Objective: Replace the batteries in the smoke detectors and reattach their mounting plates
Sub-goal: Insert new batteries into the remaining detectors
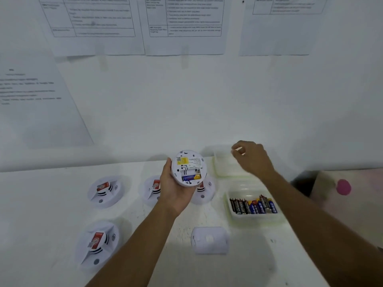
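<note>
My left hand [174, 191] grips a round white smoke detector [189, 167] with its back turned up. Its battery bay is uncovered and one blue battery [189, 177] lies in it. My right hand [250, 157] hovers over an empty clear tray [222, 168] at the back, fingers loosely curled, thumb and forefinger nearly touching; I see nothing between them. A second clear tray [234, 216] in front of it holds several black and blue batteries [253, 206]. A white mounting plate [209, 240] lies on the table below the held detector.
Several more white smoke detectors with red tags sit face up on the white table: back left [105, 191], front left [97, 244], and two partly behind my left hand [152, 189] [204, 193]. Printed sheets hang on the wall behind. The table's right edge borders a pink-spotted surface [343, 187].
</note>
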Demonstrator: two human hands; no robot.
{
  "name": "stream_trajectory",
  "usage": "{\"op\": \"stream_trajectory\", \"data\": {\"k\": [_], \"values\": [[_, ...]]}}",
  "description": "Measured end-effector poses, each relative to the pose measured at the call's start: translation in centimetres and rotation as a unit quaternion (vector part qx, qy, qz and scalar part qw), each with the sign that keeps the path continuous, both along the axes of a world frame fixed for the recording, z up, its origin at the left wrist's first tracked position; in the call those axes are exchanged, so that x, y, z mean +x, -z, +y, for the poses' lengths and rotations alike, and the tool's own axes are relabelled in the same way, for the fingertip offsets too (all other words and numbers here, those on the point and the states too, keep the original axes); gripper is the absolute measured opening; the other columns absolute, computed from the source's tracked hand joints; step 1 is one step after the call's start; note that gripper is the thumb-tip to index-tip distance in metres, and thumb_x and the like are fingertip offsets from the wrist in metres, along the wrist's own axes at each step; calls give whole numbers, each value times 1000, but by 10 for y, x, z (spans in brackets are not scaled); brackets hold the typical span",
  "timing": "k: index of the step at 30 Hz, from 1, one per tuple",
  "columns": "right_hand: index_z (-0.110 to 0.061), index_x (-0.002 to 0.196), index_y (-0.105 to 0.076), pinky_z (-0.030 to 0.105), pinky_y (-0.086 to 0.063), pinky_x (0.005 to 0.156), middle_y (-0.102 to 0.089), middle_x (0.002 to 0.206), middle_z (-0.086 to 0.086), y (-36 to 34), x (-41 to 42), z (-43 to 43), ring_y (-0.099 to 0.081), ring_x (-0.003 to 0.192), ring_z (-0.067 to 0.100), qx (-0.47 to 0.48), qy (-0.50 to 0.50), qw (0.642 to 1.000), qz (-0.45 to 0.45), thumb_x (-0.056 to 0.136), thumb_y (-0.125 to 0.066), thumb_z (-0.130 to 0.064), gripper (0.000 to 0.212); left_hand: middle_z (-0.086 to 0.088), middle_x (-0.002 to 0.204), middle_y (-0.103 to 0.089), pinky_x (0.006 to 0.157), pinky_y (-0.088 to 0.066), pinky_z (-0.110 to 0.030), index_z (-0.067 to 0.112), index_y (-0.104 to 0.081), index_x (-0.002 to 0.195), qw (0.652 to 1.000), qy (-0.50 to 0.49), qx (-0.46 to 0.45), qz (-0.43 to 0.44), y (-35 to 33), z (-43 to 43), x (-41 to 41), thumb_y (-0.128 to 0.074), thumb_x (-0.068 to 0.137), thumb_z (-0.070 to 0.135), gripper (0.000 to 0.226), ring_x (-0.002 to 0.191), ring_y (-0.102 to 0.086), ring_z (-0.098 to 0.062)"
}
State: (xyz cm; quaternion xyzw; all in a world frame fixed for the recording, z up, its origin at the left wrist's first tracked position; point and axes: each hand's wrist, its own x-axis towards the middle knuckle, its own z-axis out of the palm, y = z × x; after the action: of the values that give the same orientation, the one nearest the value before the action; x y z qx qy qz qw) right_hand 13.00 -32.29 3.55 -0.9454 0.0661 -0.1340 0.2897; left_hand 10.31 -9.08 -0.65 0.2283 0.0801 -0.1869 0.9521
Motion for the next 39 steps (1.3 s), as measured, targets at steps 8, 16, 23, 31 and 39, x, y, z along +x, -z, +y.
{"op": "stream_trajectory", "data": {"k": [8, 16, 23, 31, 39], "values": [[-18, 104, -66, 31, -51, 76, -68, 93, 1, 8, 61, -40, -65, 87, 24, -216, 26, 954, 204, 79, -64, -19, 25, -19, 135, -58, 113, -33, -49, 12, -55, 135, 1000, 8, 8, 8, 5, 0, 12, -40, 98, 50, 56, 131, -49, -35], [-27, 97, -64, 30, -44, 78, -62, 91, -2, 17, 76, -37, -62, 95, 24, -133, 25, 974, 180, 75, -74, -31, 24, -19, 135, -58, 112, -33, -49, 12, -57, 133, 1000, 11, 7, 10, 13, 1, 21, -40, 97, 51, 56, 130, -49, -36], [-23, 83, -63, 32, -53, 79, -64, 92, 2, 30, 78, -24, -64, 89, 24, -123, -13, 968, 219, 65, -85, -34, 30, -17, 133, -60, 108, -39, -47, 13, -57, 133, 1000, 8, 19, 10, 14, 1, 21, -41, 96, 51, 56, 127, -53, -33], [-11, 90, -74, 21, -41, 44, -73, 75, 15, 13, 71, -4, -60, 54, 14, 110, -48, 977, 173, 74, -78, -11, 17, -19, 131, -62, 103, -43, -48, 12, -61, 127, 1000, -10, 15, 6, 12, 8, 18, -38, 98, 49, 53, 124, -54, -35], [-5, 94, -69, 28, -44, 49, -68, 76, 9, -27, -1, 48, -61, 62, 19, 335, -180, 922, 74, 83, -72, -4, 11, -18, 132, -61, 109, -38, -50, 14, -61, 128, 1000, -5, 13, 3, 7, 4, 7, -39, 98, 50, 52, 125, -54, -35]]}}
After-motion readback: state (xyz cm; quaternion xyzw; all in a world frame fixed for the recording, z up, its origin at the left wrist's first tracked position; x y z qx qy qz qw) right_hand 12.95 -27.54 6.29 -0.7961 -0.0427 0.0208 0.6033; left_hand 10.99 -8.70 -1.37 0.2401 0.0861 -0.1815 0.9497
